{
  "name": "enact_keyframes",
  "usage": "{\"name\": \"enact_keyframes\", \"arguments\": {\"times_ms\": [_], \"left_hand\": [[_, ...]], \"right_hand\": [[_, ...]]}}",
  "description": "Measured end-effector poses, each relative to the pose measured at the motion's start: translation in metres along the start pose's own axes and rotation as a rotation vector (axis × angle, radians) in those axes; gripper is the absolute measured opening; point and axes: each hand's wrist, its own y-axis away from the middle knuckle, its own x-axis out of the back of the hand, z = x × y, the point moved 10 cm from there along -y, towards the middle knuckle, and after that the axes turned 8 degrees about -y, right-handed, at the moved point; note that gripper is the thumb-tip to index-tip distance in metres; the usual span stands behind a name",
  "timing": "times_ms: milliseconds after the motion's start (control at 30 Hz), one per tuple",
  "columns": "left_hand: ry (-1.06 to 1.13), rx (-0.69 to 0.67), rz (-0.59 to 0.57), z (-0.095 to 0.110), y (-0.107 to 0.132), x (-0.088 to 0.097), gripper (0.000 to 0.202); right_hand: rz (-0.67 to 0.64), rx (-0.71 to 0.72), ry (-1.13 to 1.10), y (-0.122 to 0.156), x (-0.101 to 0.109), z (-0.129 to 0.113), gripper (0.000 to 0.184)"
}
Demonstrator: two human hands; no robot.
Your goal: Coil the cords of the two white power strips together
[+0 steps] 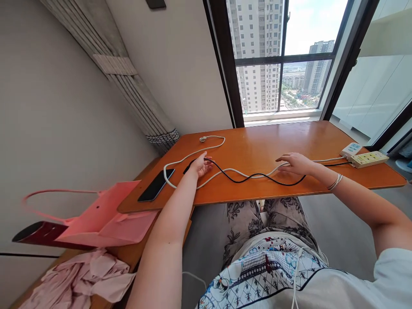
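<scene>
My left hand (202, 165) lies low over the tabletop with its fingers loosely apart, right at the black cable (236, 181). A dark plug end (188, 167) shows just left of the wrist, and the cable passes behind the hand. My right hand (295, 164) hovers or rests over the two cables with fingers stretched out; whether it touches them I cannot tell. A white cable (193, 152) loops round the left side of the table, crosses the black one in the middle and ends in a white plug (203, 139) at the back.
Two power strips, a white one (350, 149) and a cream one (368, 159), sit at the table's right end. A dark phone (156, 185) lies at the left edge of the orange-brown table (264, 143). Beyond are a pink bag (111, 210), pink cloth (86, 274) and a window.
</scene>
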Motion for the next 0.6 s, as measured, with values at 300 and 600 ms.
{"name": "enact_keyframes", "arguments": {"times_ms": [300, 600], "left_hand": [[-0.792, -0.002, 0.000, -0.004, 0.023, 0.004, 0.057], [-1.212, -0.848, -0.329, 0.016, 0.082, -0.099, 0.053]], "right_hand": [[-0.159, 0.110, 0.210, -0.013, -0.058, -0.050, 0.064], [-0.155, 0.076, 0.246, -0.018, -0.060, -0.043, 0.031]]}}
